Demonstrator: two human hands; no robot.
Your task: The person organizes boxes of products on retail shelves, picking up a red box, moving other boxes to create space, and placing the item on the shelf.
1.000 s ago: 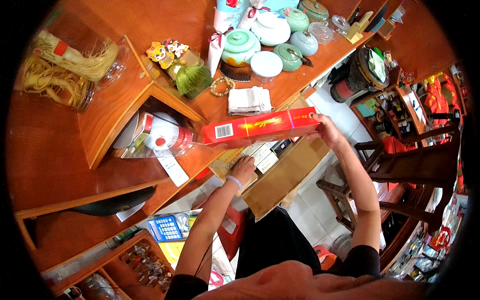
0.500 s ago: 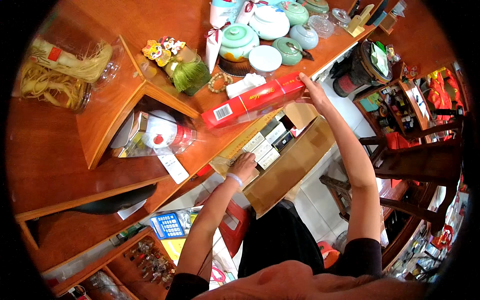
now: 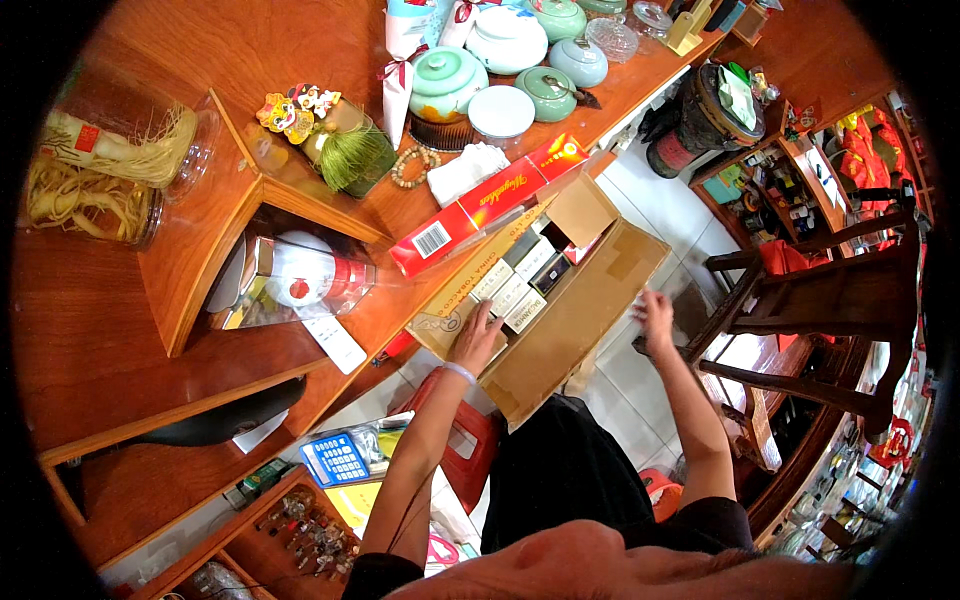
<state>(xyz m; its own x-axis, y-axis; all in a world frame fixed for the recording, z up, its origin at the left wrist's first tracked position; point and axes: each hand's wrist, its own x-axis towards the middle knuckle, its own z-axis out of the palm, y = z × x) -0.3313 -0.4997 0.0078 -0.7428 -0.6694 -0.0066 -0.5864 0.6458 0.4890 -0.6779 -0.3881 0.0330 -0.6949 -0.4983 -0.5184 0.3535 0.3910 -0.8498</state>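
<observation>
An open cardboard box [image 3: 577,318] holds several small white boxes [image 3: 503,291] and a black one [image 3: 550,273]. My left hand [image 3: 477,338] rests at the box's near left end, its fingers reaching over the edge beside the white boxes. It is open and appears to grip nothing. Off the right side of the cardboard box is my right hand [image 3: 655,318], in the air with its fingers loosely bent and apart, holding nothing. A long red carton [image 3: 490,205] with a barcode lies along the desk's edge, just beyond the cardboard box.
The wooden desk [image 3: 560,140] carries lidded ceramic jars [image 3: 446,82], a bead bracelet [image 3: 415,167] and a white cloth [image 3: 468,174]. At the right stands a dark wooden chair [image 3: 815,320]. Below the desk are a red plastic stool [image 3: 470,425] and a blue calculator [image 3: 338,459].
My right hand has let go of the red carton, now lying on the desk, and has moved down and back toward me. My left hand has stayed at the box's edge.
</observation>
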